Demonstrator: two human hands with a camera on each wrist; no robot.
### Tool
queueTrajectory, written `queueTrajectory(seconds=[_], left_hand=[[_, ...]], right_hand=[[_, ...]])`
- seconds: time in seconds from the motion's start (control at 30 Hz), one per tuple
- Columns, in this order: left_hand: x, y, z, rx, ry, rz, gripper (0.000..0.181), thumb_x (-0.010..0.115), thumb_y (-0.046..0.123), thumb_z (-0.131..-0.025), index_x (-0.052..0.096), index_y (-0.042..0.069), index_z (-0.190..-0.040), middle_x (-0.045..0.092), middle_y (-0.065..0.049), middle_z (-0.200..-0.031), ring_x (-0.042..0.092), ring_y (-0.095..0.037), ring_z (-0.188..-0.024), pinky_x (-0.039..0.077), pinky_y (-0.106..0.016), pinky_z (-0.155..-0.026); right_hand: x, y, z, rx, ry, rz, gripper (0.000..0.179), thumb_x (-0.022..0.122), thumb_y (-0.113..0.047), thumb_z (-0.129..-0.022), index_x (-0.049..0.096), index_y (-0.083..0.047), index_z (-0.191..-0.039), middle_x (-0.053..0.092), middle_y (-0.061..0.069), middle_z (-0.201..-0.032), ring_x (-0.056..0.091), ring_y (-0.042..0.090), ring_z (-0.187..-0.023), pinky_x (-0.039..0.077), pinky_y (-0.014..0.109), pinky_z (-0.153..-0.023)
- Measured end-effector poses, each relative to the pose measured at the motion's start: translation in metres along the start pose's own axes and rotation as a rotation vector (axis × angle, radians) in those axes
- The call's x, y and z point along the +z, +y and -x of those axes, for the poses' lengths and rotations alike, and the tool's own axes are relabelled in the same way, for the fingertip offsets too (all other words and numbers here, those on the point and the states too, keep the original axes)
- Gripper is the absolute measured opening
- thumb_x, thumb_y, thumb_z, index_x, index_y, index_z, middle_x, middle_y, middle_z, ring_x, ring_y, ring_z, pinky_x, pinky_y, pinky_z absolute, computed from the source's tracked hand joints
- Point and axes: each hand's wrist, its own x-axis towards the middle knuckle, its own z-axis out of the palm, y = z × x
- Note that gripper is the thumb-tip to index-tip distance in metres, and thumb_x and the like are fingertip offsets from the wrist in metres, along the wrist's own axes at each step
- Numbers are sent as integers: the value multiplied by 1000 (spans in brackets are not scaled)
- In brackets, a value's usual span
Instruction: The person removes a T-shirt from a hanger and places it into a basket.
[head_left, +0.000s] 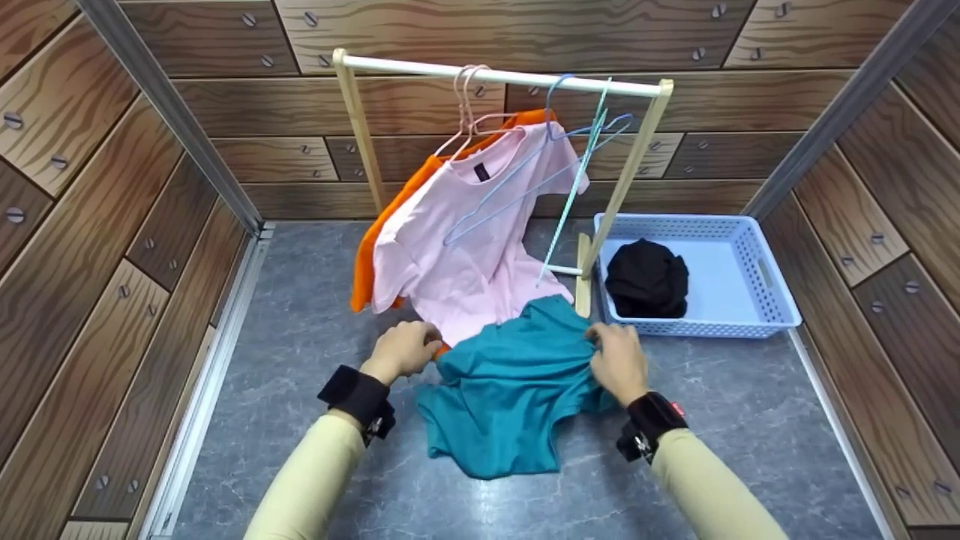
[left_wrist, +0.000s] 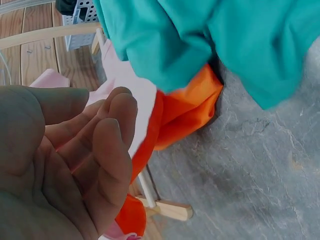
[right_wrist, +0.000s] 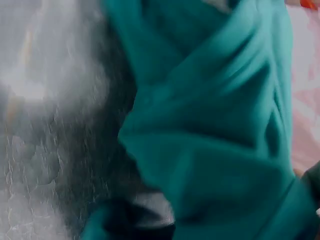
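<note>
A teal shirt [head_left: 517,382] hangs crumpled low over the grey floor, in front of the clothes rack. My right hand [head_left: 619,361] pinches its right edge in the head view; the right wrist view is filled by the teal cloth [right_wrist: 215,110], with most of that hand hidden. Beside the shirt's left edge is my left hand [head_left: 403,349], its fingers loosely bent. The left wrist view shows nothing between the left hand's thumb and fingers [left_wrist: 117,145], and the cloth apart from them. Behind hang a pink shirt [head_left: 457,210] and an orange shirt [head_left: 367,262].
The rack [head_left: 495,73] also carries a bare blue hanger [head_left: 487,199] and a mint hanger [head_left: 574,187]. Right of it stands a light blue basket [head_left: 776,300] with a black bundled garment [head_left: 646,279] inside. Wood-patterned walls [head_left: 90,255] enclose the floor [head_left: 292,300].
</note>
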Motion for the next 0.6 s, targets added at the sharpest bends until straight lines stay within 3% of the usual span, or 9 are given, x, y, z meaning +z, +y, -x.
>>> queueTrajectory(seconds=[0.07,0.13,0.23,0.3,0.4,0.5,0.6], left_hand=[[1,1,0,-1,-2,6,18,61,26,-95,72,14,-103,70,-4,-83,60,-16,-57,51,-37,-62],[3,3,0,1,-5,11,20,60,26,-95,72,14,-105,71,-4,-84,61,-16,-56,52,-38,-64],[7,6,-1,7,-1,9,21,60,26,-95,72,12,-107,73,-6,-89,64,-18,-62,54,-40,-69],[9,8,-1,9,-9,10,22,60,26,-95,71,12,-108,73,-7,-93,65,-19,-66,54,-41,-70],[11,10,-2,7,-31,11,22,60,26,-95,71,14,-109,74,-5,-98,66,-19,-68,54,-39,-68],[11,12,-3,-5,-39,11,20,60,26,-96,71,17,-109,75,-3,-97,64,-17,-64,52,-36,-63],[9,13,-4,-11,-37,13,20,59,26,-96,71,17,-109,75,-2,-91,62,-14,-56,50,-34,-59]], right_hand=[[5,-2,4,62,-106,14,33,59,-11,-85,65,-12,-118,56,21,-125,48,45,-118,48,61,-84],[17,-9,13,132,-267,28,53,62,-36,-90,52,-17,-138,34,24,-150,28,53,-137,38,74,-93],[39,-23,31,228,-507,82,98,64,-71,-77,23,-28,-155,-3,21,-163,-2,59,-144,18,87,-93],[54,-30,42,266,-593,126,113,68,-76,-68,12,-31,-157,-14,19,-163,-9,59,-143,13,89,-91],[72,-36,55,248,-564,184,107,71,-68,-73,17,-28,-156,-8,22,-163,0,61,-142,19,87,-90],[80,-34,59,184,-437,216,77,70,-48,-85,37,-19,-148,12,24,-161,21,61,-138,36,80,-86],[77,-24,55,121,-325,209,48,69,-25,-86,54,-13,-130,34,25,-147,42,57,-122,48,68,-76]])
